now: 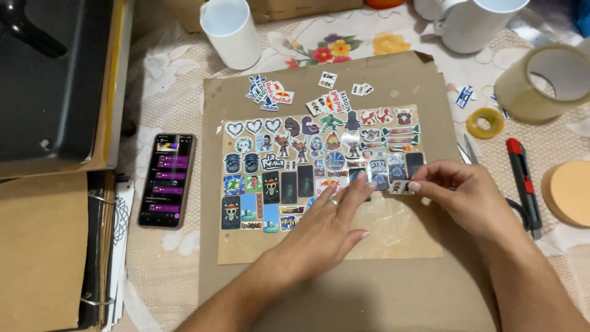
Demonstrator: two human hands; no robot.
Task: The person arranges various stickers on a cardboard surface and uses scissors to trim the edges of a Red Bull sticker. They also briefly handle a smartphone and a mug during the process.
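The left hand (329, 230) lies flat with its fingers spread, pressing on a shiny clear sheet (393, 224) that sits on a brown cardboard board (381, 289). The right hand (458, 197) pinches a small square sticker (401, 187) between thumb and fingertip, at the right edge of the sheet. Many small cut-out stickers (289, 166) cover the left and top part of the sheet in rows: hearts, little figures, dark rectangles. They look smooth and glossy. A few more stickers (270, 92) lie loose near the top edge of the board.

The bottom right part of the sheet is bare, and the near edge of the board is plain too.

Left of the board, a flat phone (166, 179) with a lit screen rests on the lacy tablecloth (160, 110). At the top stands a smooth white mug (232, 32). To the right are a big round roll of tape (544, 83), a small yellow tape ring (484, 122), a red and black box cutter (522, 178) and a round orange pad (571, 193) at the table's right edge.
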